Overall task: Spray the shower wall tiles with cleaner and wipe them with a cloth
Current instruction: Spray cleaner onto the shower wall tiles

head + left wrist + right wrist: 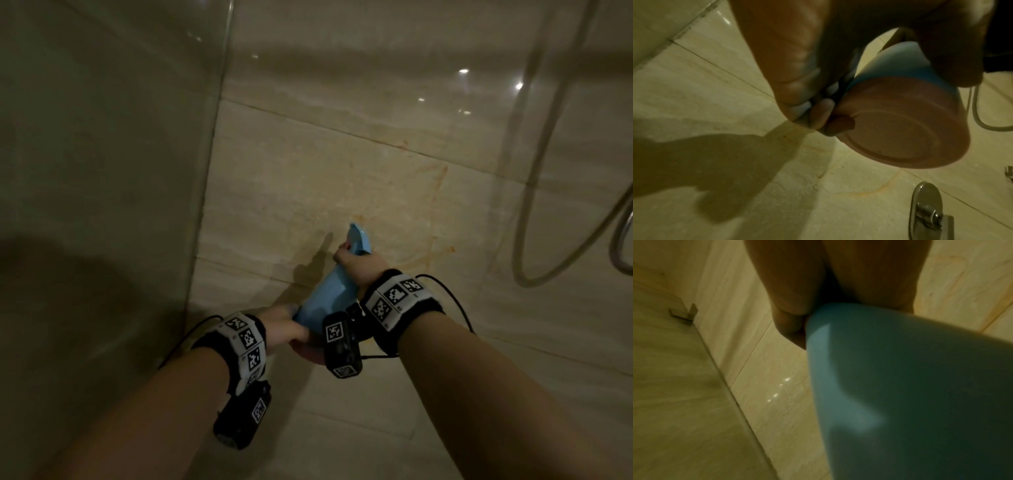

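A light blue spray bottle point(329, 294) points its nozzle at the beige shower wall tiles point(342, 164). My right hand point(356, 265) grips its neck just under the spray head. My left hand point(289, 325) holds the lower end. In the left wrist view the left hand's fingers point(797, 68) curl beside the bottle's pinkish round base point(900, 128). The right wrist view is filled by the blue bottle point(910, 386), with my right hand point(838, 280) wrapped round it above. An orange stain point(436, 219) runs over the tile ahead of the nozzle. No cloth is in view.
A glass panel point(102, 171) closes off the left side and meets the wall at a corner. A shower hose point(534, 178) loops down on the right. A chrome tap plate point(925, 211) sits on the wall. A small bracket point(684, 313) holds the glass.
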The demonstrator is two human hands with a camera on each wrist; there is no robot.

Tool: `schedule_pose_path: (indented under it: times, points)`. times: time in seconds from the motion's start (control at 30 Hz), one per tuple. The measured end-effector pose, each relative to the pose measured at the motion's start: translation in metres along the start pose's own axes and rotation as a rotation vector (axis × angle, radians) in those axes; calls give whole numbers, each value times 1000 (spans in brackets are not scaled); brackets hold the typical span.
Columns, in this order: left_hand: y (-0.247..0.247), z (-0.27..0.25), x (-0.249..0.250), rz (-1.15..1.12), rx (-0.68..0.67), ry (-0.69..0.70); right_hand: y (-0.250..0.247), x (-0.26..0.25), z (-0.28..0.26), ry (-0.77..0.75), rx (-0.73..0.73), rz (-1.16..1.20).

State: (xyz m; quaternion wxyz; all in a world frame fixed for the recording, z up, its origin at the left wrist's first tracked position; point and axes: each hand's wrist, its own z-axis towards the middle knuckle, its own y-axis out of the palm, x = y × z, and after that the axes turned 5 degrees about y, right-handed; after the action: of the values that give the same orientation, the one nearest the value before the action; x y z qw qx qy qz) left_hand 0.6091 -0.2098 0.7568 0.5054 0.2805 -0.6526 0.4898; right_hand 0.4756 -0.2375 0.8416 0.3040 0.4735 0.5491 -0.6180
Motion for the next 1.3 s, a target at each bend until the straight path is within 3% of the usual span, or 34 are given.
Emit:
schedule_pose_path:
  times: [0.2,0.33,0.53,0.8,0.93,1.3]
  points:
    - [-5,0,-4,-29,30,-51,7,4,3,-5,1,19]
    - [-3,2,-4,66,3,-27,3,6,-3,-56,-15,60]
    - [17,8,14,111,-66,21,-25,10,-9,-36,96,108]
    - [32,19,19,180,-85,4,-45,2,-9,84,113,-155]
    - [28,20,17,145,-70,-5,-46,4,-6,101,116,-158]
    - [27,34,34,78,-77,47,-50,-11,-8,-20,176,-10]
